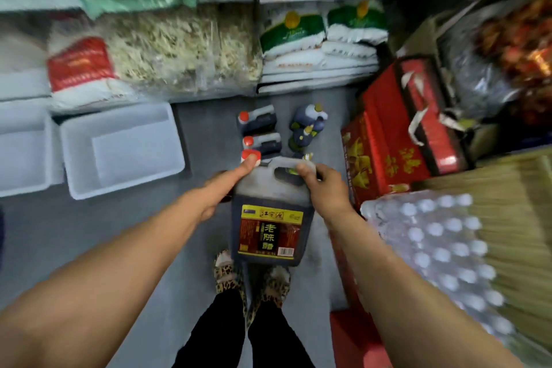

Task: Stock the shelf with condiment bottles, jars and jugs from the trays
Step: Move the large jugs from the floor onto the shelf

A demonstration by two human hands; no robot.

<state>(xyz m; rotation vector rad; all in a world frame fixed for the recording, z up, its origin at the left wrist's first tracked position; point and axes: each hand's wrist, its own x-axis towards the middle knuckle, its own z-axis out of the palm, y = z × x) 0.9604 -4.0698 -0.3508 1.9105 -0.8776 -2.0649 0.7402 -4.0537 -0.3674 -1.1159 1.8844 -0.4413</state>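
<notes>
Between my two arms, over the grey floor (125, 233) and my own feet, hangs the big dark vinegar jug (270, 218), held up in the air and tilted label-up toward me. It looks full nearly to the shoulder, so I judge it heavy, with liquid that will slosh and pull if I swing it. Its plastic walls are stiff but smooth, poor for gripping. The moulded handle (291, 166) at the top is the place to carry it. My right hand (321, 188) curls its fingers through that handle and takes the weight. My left hand (230, 185) steadies the neck side, thumb pressing by the red cap (250, 155); the other fingers are hidden behind the jug. Beyond it on the floor stand two more red-capped jugs (260, 131) and some dark bottles (307, 125). White trays (119, 149) sit to the left.
</notes>
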